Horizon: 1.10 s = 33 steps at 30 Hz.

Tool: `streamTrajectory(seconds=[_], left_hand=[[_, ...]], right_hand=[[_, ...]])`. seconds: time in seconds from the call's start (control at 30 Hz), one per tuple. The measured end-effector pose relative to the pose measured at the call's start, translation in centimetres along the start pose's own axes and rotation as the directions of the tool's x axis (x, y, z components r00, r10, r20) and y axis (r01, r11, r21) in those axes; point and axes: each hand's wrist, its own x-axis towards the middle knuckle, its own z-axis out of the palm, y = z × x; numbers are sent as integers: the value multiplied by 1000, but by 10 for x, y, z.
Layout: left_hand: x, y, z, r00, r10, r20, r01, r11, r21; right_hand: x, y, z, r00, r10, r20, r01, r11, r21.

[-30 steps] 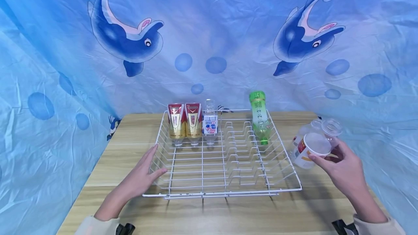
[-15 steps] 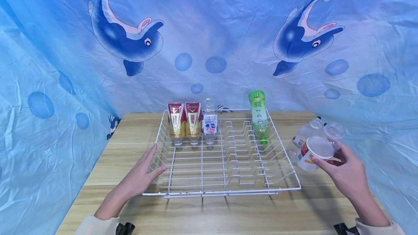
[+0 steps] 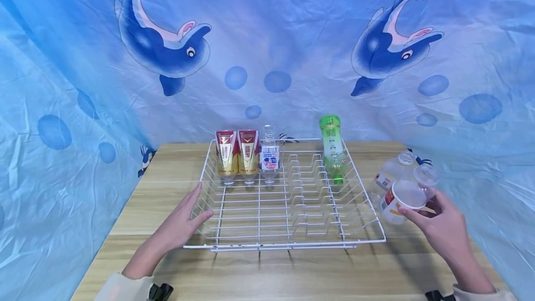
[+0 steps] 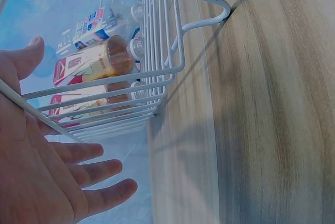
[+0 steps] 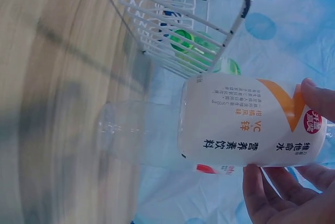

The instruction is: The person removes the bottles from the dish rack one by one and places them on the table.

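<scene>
At the right of the head view, the right hand (image 3: 445,226) has a closed grip, thumb on one side and fingers curled on the other, on a white-labelled bottle (image 3: 394,206); its round upper end faces the camera, and whether that end is open or closed cannot be determined. Two clear bottles, a nearer one (image 3: 427,174) and a farther one (image 3: 394,168), stand just beyond it, each partly hidden. In the right wrist view the hand is cut off by the right edge, and ownership of the clear section below the label cannot be settled. The left hand (image 3: 179,224) lies at the left side of a white wire rack (image 3: 271,246), its grip wide open and holding nothing; in the left wrist view the rack's wires partly cover it, so firm contact is unconfirmed. Towards the back of the rack are two red-and-gold bottles (image 3: 226,152) (image 3: 248,152), a blue-and-white-labelled bottle (image 3: 269,156) and, at right, a green bottle (image 3: 332,147). The wooden surface (image 3: 301,273) is cropped at the bottom edge.
</scene>
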Motion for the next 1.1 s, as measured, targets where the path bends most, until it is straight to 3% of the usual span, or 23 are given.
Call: streamTrajectory(seconds=[0.27, 0.67, 1.1], left_hand=[[-1, 0, 1, 1000, -8, 6, 8, 1000, 9], [0, -1, 2, 1000, -30, 10, 30, 1000, -1], [2, -1, 2, 999, -32, 18, 32, 999, -11]], right_hand=[[-3, 12, 8, 999, -48, -18, 49, 998, 38], [-9, 26, 17, 999, 49, 13, -49, 999, -21], [-12, 40, 22, 995, 83, 52, -79, 995, -63]])
